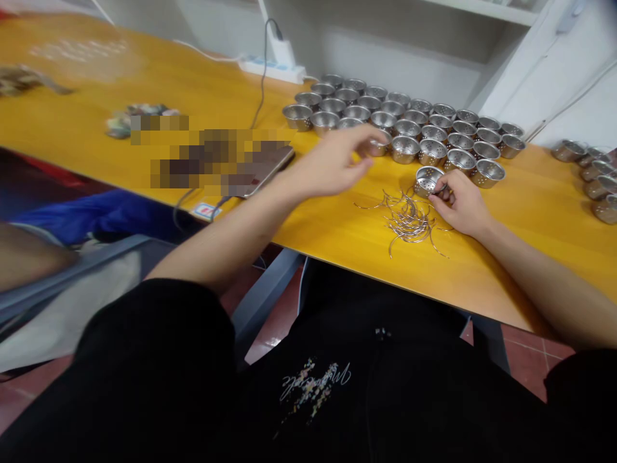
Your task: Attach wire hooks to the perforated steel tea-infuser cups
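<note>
Several perforated metal cups [405,149] stand upright in close rows along the back of the table. My left hand [340,159] reaches over the front of these rows. Its thumb and fingers are apart, and the fingertips are at the rim of a front cup [380,145]; whether they touch it I cannot tell. My right hand [460,200] pinches the near right side of a single perforated cup [427,182] standing in front of the rows. Just below that cup lies a loose heap of thin, curved metal wires [409,222].
More metal cups [600,186] stand at the right. A dark flat device [270,166] lies left of my left forearm, partly blurred out. Behind it are a white power strip [272,68] and a cable [263,83]. Further left sits a small multicoloured pile [139,119]. Someone's leg [33,257] shows at far left.
</note>
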Demonstrator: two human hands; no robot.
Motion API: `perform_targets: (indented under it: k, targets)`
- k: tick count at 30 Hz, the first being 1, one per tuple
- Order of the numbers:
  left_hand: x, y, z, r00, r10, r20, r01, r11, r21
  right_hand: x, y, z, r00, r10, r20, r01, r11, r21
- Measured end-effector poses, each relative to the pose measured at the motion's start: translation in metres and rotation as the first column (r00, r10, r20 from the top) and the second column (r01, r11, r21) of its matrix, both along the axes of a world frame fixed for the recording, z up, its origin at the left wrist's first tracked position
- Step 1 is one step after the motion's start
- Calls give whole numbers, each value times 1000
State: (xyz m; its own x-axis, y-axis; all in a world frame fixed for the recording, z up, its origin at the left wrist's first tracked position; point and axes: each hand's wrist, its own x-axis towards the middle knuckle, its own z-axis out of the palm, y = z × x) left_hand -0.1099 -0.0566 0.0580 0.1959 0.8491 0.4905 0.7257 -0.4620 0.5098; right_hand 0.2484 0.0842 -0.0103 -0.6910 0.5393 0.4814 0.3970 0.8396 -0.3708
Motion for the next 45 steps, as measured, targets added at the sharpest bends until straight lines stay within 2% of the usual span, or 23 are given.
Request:
perform_targets:
  k: [2, 5, 8, 10, 13, 20, 26, 34, 40, 45]
  targets:
    - [42, 34, -11, 992, -125, -10, 124, 992, -25, 0, -1, 0, 1000, -3, -16, 3, 1000, 6]
    - [92, 88, -40, 980, -201, -8, 200, 978, -57, -1, -1, 1, 999, -1, -44, 2, 999, 32]
    - [122, 126, -66, 972, -231, 32, 233, 969, -82, 0, 0, 1, 998, 7, -62, -4, 999, 51]
    - [131, 136, -76, 967, -250, 54, 253, 965, -72, 0, 0, 1, 998, 6, -68, -2, 998, 55]
    - [128, 133, -80, 960, -275, 47, 277, 959, -52, 0, 0, 1, 998, 5, -68, -2, 998, 55]
    - [104, 125, -72, 929, -361, 81, 365, 930, -38, -3, -3, 3, 998, -17, -63, 22, 997, 79]
    - [103, 129, -74, 919, -378, 112, 384, 923, -30, -3, -1, 3, 997, 33, -73, -24, 993, 118]
    - [101, 136, -81, 910, -397, 118, 404, 914, -33, -2, -2, 1, 998, 47, -43, -43, 995, 85]
    - [101, 136, -79, 906, -403, 126, 407, 913, -8, -2, -1, 1, 992, 60, -108, -55, 997, 50]
    - [101, 135, -77, 907, -401, 129, 407, 913, -18, -2, -2, 1, 994, 64, -93, -56, 994, 95]
